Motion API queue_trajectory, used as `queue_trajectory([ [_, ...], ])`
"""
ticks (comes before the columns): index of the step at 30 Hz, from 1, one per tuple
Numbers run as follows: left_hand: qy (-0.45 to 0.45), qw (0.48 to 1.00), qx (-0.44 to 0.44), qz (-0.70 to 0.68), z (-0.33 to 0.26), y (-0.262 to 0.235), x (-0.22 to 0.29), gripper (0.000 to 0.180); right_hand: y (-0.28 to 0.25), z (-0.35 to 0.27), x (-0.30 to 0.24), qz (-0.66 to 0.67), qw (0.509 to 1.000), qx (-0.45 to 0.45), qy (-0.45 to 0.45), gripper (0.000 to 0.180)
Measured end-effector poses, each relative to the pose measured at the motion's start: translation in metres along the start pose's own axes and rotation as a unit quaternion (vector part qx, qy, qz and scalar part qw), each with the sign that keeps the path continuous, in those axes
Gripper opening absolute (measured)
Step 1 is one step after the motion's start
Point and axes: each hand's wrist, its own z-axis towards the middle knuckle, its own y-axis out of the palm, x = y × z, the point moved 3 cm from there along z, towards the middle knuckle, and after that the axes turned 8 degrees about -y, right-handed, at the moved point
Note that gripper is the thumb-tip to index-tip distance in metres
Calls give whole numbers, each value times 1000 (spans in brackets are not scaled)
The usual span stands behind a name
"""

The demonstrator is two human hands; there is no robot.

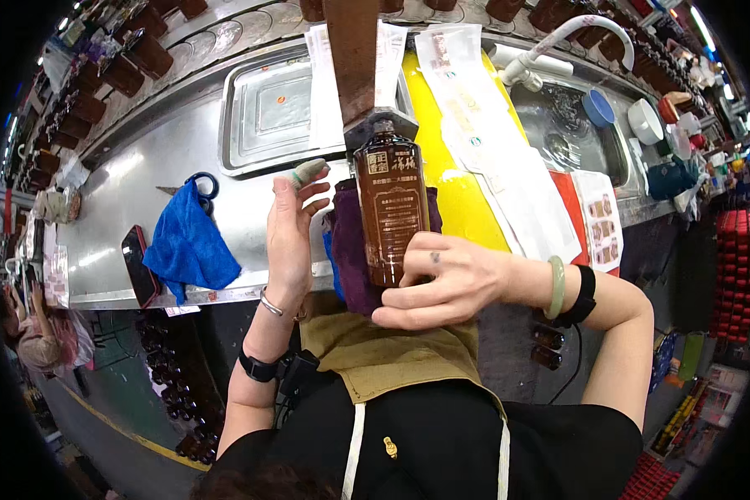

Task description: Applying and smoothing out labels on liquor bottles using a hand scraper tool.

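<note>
A brown glass bottle point(392, 200) with pale lettering lies on its back, its neck pointing away from me. Beneath it is a folded dark purple cloth point(352, 262) at the counter's near edge. My right hand point(450, 279) is closed round the bottle's base end. Just left of the bottle, my left hand point(290, 229) is raised with its fingers apart and nothing in it. One of its fingers wears a greenish-grey cover point(309, 172). The bottle's neck meets the foot of a brown upright post point(350, 58).
To the left lie a blue cloth point(192, 246), scissors point(205, 185) and a red-edged phone point(139, 265). Behind are a metal tray point(267, 121) and white printed sheets point(521, 208) over a yellow surface point(429, 96). A faucet point(521, 71) and blue bowl point(597, 107) are at the sink, right.
</note>
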Motion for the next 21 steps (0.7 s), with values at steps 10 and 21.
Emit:
queue_trajectory([
  [10,156,977,34,141,-9,13,10,72,2,-13,39,9,852,318,415,24],
  [21,293,919,60,258,-11,27,16,86,-13,10,62,-142,951,102,254,19],
])
